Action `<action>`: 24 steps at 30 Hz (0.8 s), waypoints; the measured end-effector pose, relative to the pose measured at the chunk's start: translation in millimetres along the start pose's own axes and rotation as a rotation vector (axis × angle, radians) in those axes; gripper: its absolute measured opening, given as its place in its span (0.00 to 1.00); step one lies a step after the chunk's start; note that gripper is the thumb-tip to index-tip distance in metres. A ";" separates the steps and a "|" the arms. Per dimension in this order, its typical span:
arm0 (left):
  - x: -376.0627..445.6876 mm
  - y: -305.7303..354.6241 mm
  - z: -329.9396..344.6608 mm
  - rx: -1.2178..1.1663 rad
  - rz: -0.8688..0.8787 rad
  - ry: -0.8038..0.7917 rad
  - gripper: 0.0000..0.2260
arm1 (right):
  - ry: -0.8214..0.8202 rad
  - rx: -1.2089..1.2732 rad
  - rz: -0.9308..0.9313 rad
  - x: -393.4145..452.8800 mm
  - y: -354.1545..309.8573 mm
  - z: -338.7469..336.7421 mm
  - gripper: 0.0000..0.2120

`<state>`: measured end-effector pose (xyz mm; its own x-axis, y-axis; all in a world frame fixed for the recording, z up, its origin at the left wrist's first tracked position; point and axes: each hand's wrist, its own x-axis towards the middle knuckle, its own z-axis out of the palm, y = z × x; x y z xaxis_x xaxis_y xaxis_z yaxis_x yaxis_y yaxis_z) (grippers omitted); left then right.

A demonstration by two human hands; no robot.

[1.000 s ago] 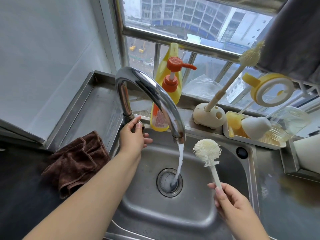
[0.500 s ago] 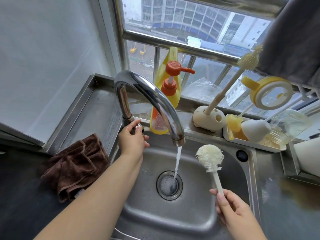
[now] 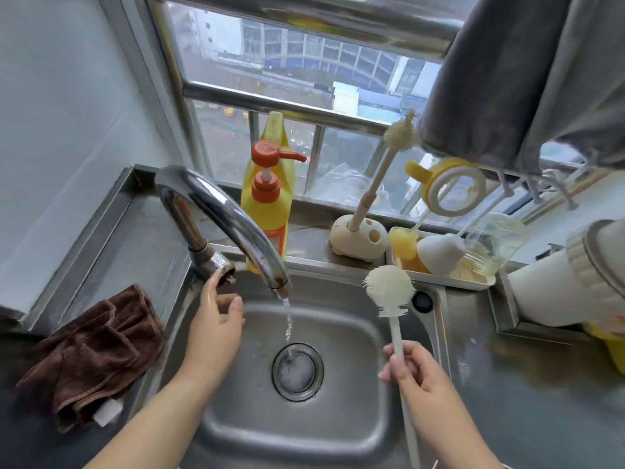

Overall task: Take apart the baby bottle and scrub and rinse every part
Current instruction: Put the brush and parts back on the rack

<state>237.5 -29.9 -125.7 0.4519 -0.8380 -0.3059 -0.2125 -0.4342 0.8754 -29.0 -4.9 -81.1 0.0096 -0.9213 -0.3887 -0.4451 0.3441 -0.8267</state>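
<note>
Bottle brush (image 3: 389, 291) stands upright over the right part of the sink (image 3: 338, 424), with its round white bristle head on top and well to the right of the water. The right hand (image 3: 416, 374) holds it, fingers curled around the lower part of the thin handle. The left hand (image 3: 216, 319) is just below the tap handle (image 3: 221, 265); its fingers are relaxed and apart, one fingertip touching or nearly touching the handle, and it grips nothing. From the curved faucet (image 3: 230, 218) a thin stream of water (image 3: 287, 319) falls straight into the drain (image 3: 297, 370).

Behind the sink, on the ledge, a white tray (image 3: 473, 282) holds the taken-apart bottle parts: a white nipple (image 3: 439, 252), a clear bottle body (image 3: 497, 238) and a yellow ring with handles (image 3: 449, 187) above them. Beside the tray a second brush (image 3: 378, 174) leans in a cream holder (image 3: 358, 236). A yellow soap bottle with orange pump (image 3: 267, 198) stands behind the faucet. A brown cloth (image 3: 91, 350) lies on the counter at the left.
</note>
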 end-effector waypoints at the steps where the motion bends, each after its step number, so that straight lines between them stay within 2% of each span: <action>1: -7.6 -0.6 3.6 0.047 0.009 -0.001 0.19 | 0.001 -0.022 -0.004 3.1 -4.6 -3.9 0.04; 4: -33.2 4.0 18.2 0.158 0.027 -0.158 0.08 | -0.010 -0.065 0.003 13.5 -17.5 -13.0 0.03; 8: -62.0 15.0 37.3 0.182 0.050 -0.308 0.11 | -0.004 -0.084 -0.046 31.3 -30.7 -22.3 0.05; 11: -70.3 27.5 47.6 0.199 0.106 -0.330 0.08 | 0.084 -0.112 -0.123 50.7 -48.2 -36.2 0.07; 15: -73.6 49.3 55.9 0.237 0.169 -0.366 0.08 | 0.210 -0.175 -0.273 79.6 -91.9 -63.8 0.01; 16: -73.5 54.2 57.6 0.255 0.186 -0.376 0.07 | 0.229 -0.185 -0.308 86.5 -102.6 -69.2 0.03; 19: -71.7 70.6 62.9 0.276 0.222 -0.380 0.05 | 0.250 -0.218 -0.365 106.8 -123.9 -75.5 0.06; 24: -64.6 87.4 74.5 0.253 0.246 -0.361 0.06 | 0.263 -0.299 -0.397 133.9 -123.5 -68.2 0.08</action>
<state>125.2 -38.4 -57.3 0.0429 -0.9669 -0.2514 -0.4985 -0.2388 0.8333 -33.8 -183.1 -3.3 0.0216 -0.9970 0.0749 -0.6875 -0.0692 -0.7228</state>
